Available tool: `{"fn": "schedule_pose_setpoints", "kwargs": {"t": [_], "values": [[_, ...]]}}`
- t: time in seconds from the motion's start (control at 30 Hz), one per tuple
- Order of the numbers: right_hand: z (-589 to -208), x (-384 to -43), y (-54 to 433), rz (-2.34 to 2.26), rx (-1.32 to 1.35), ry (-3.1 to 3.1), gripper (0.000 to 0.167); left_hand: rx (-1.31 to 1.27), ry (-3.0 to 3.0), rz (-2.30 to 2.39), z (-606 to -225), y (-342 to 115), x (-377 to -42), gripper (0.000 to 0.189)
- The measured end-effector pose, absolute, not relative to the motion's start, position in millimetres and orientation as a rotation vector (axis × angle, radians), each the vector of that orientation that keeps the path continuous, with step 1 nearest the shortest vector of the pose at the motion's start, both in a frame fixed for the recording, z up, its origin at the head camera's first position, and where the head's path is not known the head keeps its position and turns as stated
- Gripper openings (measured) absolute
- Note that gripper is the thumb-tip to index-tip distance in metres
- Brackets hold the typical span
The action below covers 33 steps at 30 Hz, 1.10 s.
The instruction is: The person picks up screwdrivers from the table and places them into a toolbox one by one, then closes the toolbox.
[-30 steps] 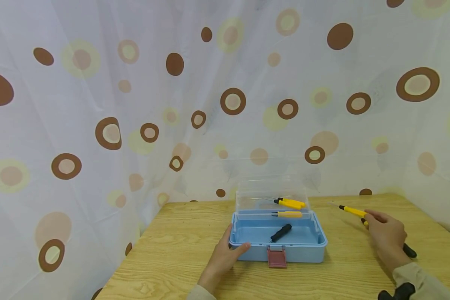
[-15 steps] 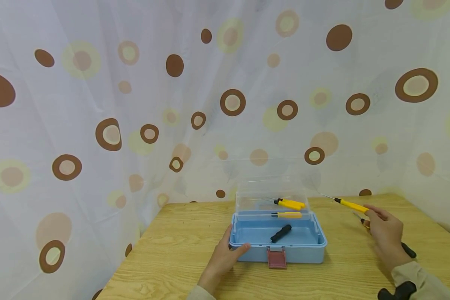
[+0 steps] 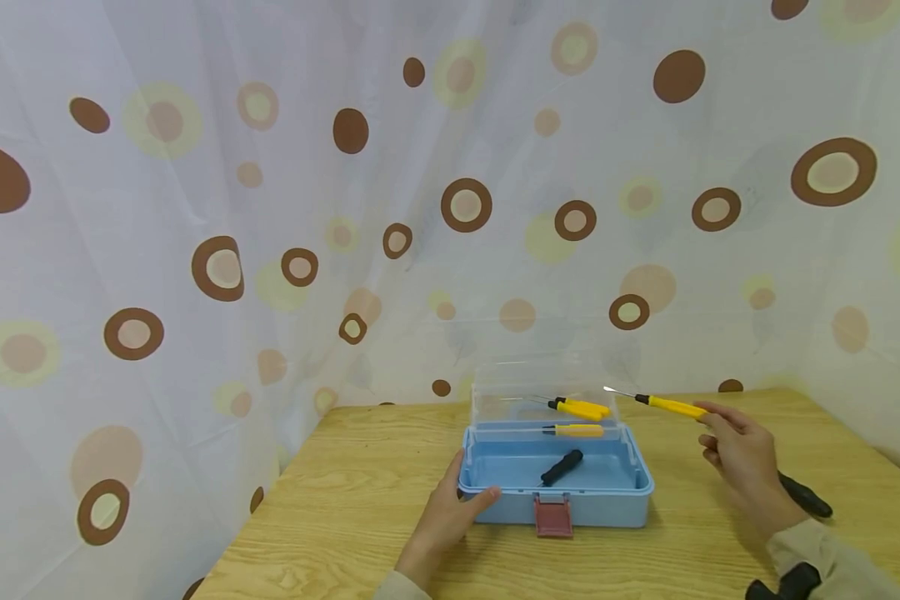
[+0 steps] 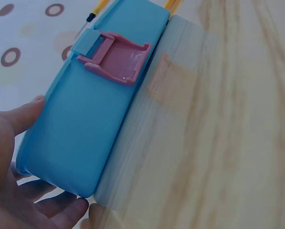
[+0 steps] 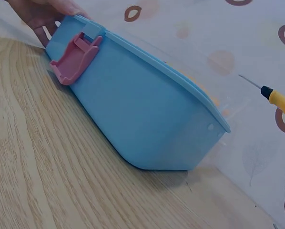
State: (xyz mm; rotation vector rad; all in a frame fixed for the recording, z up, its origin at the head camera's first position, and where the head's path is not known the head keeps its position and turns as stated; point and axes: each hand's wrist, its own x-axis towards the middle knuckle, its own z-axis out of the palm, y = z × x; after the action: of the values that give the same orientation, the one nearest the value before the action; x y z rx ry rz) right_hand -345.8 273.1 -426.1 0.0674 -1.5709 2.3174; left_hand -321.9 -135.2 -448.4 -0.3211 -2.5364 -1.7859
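A blue toolbox [image 3: 603,507] with a pink latch [image 3: 553,517] stands on the table, its clear lid [image 3: 495,400] tipped back. My left hand [image 3: 444,518] holds the box's left end, thumb on the front rim and fingers along the side. Between thumb and fingers, my right hand [image 3: 742,462] pinches the yellow handle of a screwdriver [image 3: 671,406]; its metal tip points left, near the lid's right edge. Inside the box lies a black-handled screwdriver [image 3: 562,467]. Several yellow screwdrivers [image 3: 581,409] show at the lid; whether they lie in it or behind it, I cannot tell.
Beside my right wrist, a black handle [image 3: 806,496] lies on the wooden table [image 3: 360,492], partly hidden by the arm. A spotted curtain [image 3: 390,167] hangs behind and to the sides of the table.
My right hand has carried the yellow screwdriver left and slightly up, towards the lid. Another screwdriver on the table by that hand is now hidden. The left hand keeps its place.
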Motion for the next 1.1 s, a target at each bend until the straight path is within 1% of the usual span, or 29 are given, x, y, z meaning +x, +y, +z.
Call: {"fn": "schedule_pose_setpoints", "kwargs": {"t": [0.2,0.37,0.5,0.7,0.87,0.93,1.1], "values": [[-420,-350,256,2.315,0.132,-1.611,0.020,-0.304,-2.545,-1.773,-449,-136,-322,0.100],[-420,-354,244,2.261,0.164,-1.672,0.018,-0.314,-2.542,-1.774,-449,-136,-323,0.101],[-420,-357,237,2.218,0.147,-1.746,0.020,-0.333,-2.532,-1.777,-448,-136,-323,0.101],[-422,-360,229,2.136,0.106,-1.837,0.029,-0.318,-2.534,-1.777,-448,-136,-323,0.101],[-420,-365,221,2.068,0.094,-1.893,0.031,-0.319,-2.534,-1.773,-448,-136,-323,0.101],[-418,-368,216,2.014,0.079,-1.949,0.035,-0.314,-2.533,-1.780,-448,-136,-323,0.101],[-409,-372,202,1.792,0.061,-2.246,0.053,-0.302,-2.531,-1.789,-448,-136,-322,0.101]]}}
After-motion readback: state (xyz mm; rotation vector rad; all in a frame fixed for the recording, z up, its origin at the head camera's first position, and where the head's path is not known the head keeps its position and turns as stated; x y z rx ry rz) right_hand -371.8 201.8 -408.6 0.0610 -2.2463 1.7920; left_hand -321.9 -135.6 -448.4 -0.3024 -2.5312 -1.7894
